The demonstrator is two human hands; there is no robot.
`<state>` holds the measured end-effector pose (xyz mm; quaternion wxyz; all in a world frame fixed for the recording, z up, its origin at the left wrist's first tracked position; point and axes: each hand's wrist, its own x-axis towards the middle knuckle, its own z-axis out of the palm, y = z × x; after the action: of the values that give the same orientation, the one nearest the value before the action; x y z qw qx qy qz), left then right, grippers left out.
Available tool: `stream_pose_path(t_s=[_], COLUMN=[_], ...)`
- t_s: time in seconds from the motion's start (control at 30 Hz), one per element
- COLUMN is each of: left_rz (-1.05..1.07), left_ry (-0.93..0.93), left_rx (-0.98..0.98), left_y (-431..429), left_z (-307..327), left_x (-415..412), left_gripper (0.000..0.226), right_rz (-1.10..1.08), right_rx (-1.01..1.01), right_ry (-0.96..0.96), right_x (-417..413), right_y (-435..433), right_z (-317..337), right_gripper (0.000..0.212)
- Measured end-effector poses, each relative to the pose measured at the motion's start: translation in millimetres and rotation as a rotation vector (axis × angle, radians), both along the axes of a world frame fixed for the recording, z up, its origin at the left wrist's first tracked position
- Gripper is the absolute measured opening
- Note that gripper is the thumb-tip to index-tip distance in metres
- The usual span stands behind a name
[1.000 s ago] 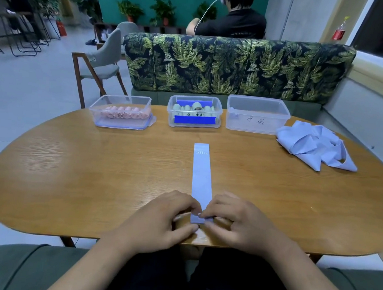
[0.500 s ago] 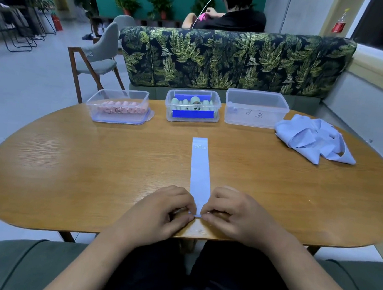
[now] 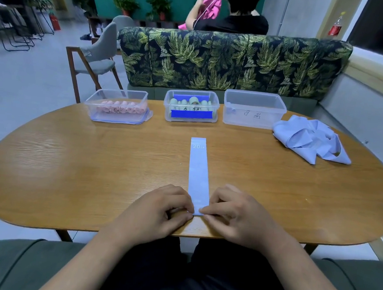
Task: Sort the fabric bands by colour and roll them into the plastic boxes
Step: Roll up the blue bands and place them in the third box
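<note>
A light blue fabric band (image 3: 198,172) marked "20 LB" lies flat and straight on the wooden table (image 3: 71,170), running away from me. My left hand (image 3: 159,208) and my right hand (image 3: 233,213) pinch its near end from either side at the table's front edge. At the back stand three clear plastic boxes: the left box (image 3: 117,117) holds pink rolls, the middle box (image 3: 169,111) holds pale green rolls behind a blue label, and the right box (image 3: 253,117) looks empty. A loose heap of light blue bands (image 3: 311,139) lies at the right.
A leaf-patterned bench back (image 3: 232,61) stands behind the table, with a person seated beyond it. A grey chair (image 3: 96,59) stands at the back left. The green seat (image 3: 7,263) is under me.
My hands stay at the band's near end, with the fingertips shifted slightly. The view has tilted a little. The person behind the bench has lifted a pink cloth.
</note>
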<state>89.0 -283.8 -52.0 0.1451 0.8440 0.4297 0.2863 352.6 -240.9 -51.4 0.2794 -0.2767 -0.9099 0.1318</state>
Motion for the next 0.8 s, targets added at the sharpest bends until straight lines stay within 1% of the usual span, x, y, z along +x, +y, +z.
stream_pose_path(t_s=[0.1,0.2,0.33,0.47,0.57,0.7,0.8], left_rz=[0.001,0.014,0.061,0.116,0.137,0.156,0.177], left_ry=[-0.017,-0.004,0.067,0.129,0.156,0.165,0.183], left_rx=[-0.012,0.016,0.136,0.216,0.212,0.190,0.181], left_y=[0.6,-1.0,-7.7,-9.2,-7.1,-6.8,-6.8], left_z=[1.0,0.2,-5.4,-8.3,-8.6,-9.4,-8.9], left_x=[-0.1,0.9,2.8,4.5,5.4,4.8,5.5], left_gripper=[0.004,0.005,0.012,0.021,0.024,0.026,0.028], right_rz=[0.006,-0.012,-0.041,-0.090,-0.085,0.015,-0.009], right_rx=[-0.016,-0.002,0.058,0.128,0.123,0.123,0.105], right_ry=[0.002,-0.011,-0.034,-0.093,-0.091,-0.056,-0.035], right_x=[2.4,3.1,1.7,-0.2,-0.1,1.2,0.9], right_y=[-1.0,-0.3,-0.4,-1.4,-2.6,-3.1,-1.9], right_z=[-0.7,-2.8,-4.6,-6.9,-5.5,-3.3,-3.5], right_gripper=[0.015,0.018,0.018,0.025,0.029,0.027,0.025])
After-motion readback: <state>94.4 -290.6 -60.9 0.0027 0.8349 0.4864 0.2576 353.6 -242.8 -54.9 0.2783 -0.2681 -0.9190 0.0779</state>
